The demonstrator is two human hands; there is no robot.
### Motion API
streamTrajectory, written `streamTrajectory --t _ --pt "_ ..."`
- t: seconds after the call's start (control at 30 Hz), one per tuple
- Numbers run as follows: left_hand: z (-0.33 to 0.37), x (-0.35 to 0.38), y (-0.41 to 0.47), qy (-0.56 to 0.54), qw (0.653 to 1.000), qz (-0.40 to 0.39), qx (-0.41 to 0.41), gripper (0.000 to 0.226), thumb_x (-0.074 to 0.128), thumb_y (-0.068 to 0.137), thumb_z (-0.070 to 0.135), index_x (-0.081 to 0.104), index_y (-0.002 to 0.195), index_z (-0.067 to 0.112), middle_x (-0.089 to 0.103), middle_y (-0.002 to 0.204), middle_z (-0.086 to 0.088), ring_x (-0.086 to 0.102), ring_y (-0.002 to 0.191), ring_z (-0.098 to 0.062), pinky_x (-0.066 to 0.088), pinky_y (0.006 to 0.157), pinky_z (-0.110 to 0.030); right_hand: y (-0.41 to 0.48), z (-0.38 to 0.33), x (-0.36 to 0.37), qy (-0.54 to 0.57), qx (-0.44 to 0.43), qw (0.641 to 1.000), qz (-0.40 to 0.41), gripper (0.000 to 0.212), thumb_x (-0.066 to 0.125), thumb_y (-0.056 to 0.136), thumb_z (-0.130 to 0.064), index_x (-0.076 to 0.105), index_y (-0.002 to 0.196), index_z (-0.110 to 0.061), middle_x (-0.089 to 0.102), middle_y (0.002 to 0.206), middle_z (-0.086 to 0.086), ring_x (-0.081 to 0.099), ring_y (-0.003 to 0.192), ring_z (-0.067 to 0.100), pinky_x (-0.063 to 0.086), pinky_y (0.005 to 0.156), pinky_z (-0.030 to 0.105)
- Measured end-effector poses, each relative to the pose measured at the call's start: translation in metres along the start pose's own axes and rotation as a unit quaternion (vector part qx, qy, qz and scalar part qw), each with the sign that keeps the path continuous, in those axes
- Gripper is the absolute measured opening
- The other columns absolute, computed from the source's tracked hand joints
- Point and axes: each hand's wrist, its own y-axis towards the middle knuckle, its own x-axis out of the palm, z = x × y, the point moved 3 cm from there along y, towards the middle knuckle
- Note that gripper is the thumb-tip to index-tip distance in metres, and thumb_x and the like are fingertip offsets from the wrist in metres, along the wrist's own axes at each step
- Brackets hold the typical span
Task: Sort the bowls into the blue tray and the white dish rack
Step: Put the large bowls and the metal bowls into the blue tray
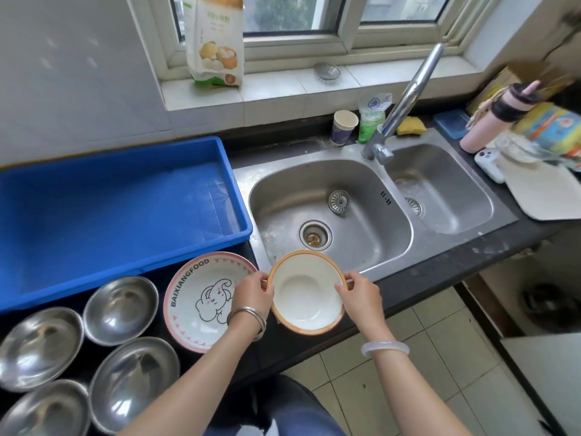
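1. Both hands have the orange-rimmed bowl [306, 297]: the left hand [251, 292] is curled round its left rim and the right hand [361, 294] pinches its right rim, thumbs on the inside.
2. The bowl hangs tilted toward the person over the worktop's front edge, just in front of the sink [371, 221].
3. I judge this to be the first pick. The blue tray [239, 190] at the worktop's left end holds nothing.
4. The pink elephant bowl [201, 297] and four steel bowls [121, 309] wait at the front left corner.
5. Next the bowl needs a destination. If the white slab [547, 193] at the right end is the dish rack, which I cannot tell, carry the bowl level across the sink.
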Motion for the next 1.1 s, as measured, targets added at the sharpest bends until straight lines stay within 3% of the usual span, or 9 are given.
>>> streamTrajectory --t 0.1,0.27,0.4,0.57,0.67,0.73,0.87,0.97,1.1 --pt "-0.002 -0.001 0.000 -0.019 1.000 -0.011 0.007 0.022 0.059 0.087 0.016 0.063 0.108 0.012 0.068 0.096 -0.001 0.056 0.075 -0.010 0.044 0.065 -0.019 0.000 -0.001 0.004 -0.009 -0.003 1.000 -0.025 0.021 0.057 0.091 -0.028 0.060 0.108 -0.015 0.065 0.092 0.000 0.060 0.080 0.019 0.049 0.064 0.030" --pt "-0.008 -0.012 0.000 -0.033 0.999 -0.009 0.006 0.029 0.058 0.088 0.019 0.061 0.116 0.016 0.069 0.105 -0.001 0.057 0.082 -0.011 0.044 0.074 -0.023 -0.001 -0.008 0.001 -0.034 -0.017 0.999 -0.021 0.032 0.051 0.094 -0.031 0.054 0.122 -0.015 0.066 0.112 0.006 0.061 0.098 0.024 0.051 0.079 0.037" --pt "-0.022 -0.038 -0.001 -0.006 0.999 0.046 0.007 0.029 0.055 0.089 0.018 0.061 0.117 0.016 0.068 0.112 -0.002 0.061 0.092 -0.017 0.050 0.075 -0.028 -0.002 -0.035 -0.001 -0.044 -0.100 0.994 0.017 0.034 0.050 0.094 -0.026 0.054 0.126 -0.014 0.060 0.125 0.004 0.051 0.118 0.024 0.041 0.100 0.038" --pt "-0.053 -0.070 -0.007 0.013 0.991 0.124 -0.041 0.037 0.056 0.088 0.015 0.055 0.125 0.015 0.057 0.129 -0.007 0.055 0.115 -0.023 0.043 0.095 -0.033 -0.006 -0.091 0.037 -0.056 -0.225 0.972 -0.042 0.035 0.051 0.094 -0.027 0.054 0.128 -0.018 0.059 0.128 0.000 0.047 0.125 0.018 0.036 0.104 0.031" --pt "-0.072 -0.083 -0.015 0.014 0.986 0.148 -0.077 0.043 0.057 0.086 0.014 0.052 0.129 0.015 0.048 0.133 -0.010 0.050 0.119 -0.027 0.041 0.101 -0.038 -0.003 -0.117 0.069 -0.153 -0.264 0.946 -0.110 0.042 0.046 0.096 -0.034 0.047 0.135 -0.019 0.054 0.137 0.003 0.031 0.139 0.026 0.026 0.113 0.041" --pt "-0.084 -0.088 -0.020 0.017 0.985 0.141 -0.099 0.046 0.057 0.084 0.012 0.050 0.130 0.014 0.048 0.130 -0.010 0.054 0.111 -0.027 0.046 0.095 -0.038 0.001 -0.130 0.085 -0.242 -0.278 0.919 -0.141 0.043 0.042 0.097 -0.037 0.046 0.135 -0.017 0.058 0.131 0.007 0.039 0.133 0.030 0.027 0.111 0.043" --pt "-0.102 -0.091 -0.024 -0.002 0.985 0.099 -0.140 0.048 0.057 0.081 0.008 0.049 0.128 0.014 0.055 0.121 -0.013 0.059 0.100 -0.029 0.051 0.088 -0.039 0.007 -0.144 0.105 -0.318 -0.294 0.886 -0.166 0.028 0.039 0.095 -0.022 0.050 0.121 -0.017 0.070 0.099 0.010 0.061 0.094 0.031 0.038 0.091 0.040" --pt "-0.107 -0.090 -0.024 -0.008 0.984 0.089 -0.155 0.040 0.054 0.082 0.006 0.050 0.121 0.015 0.063 0.111 -0.011 0.060 0.095 -0.030 0.050 0.079 -0.037 0.011 -0.146 0.112 -0.331 -0.311 0.873 -0.177 0.029 0.040 0.090 -0.006 0.048 0.116 -0.014 0.067 0.100 0.014 0.062 0.087 0.035 0.041 0.064 0.034" --pt "-0.112 -0.090 -0.023 -0.069 0.972 0.130 -0.182 0.038 0.046 0.083 -0.002 0.055 0.116 0.015 0.067 0.107 -0.007 0.061 0.089 -0.025 0.049 0.067 -0.031 0.014 -0.152 0.112 -0.290 -0.308 0.887 -0.185 0.033 0.044 0.088 -0.003 0.054 0.115 -0.017 0.067 0.099 0.009 0.062 0.084 0.029 0.049 0.062 0.035"
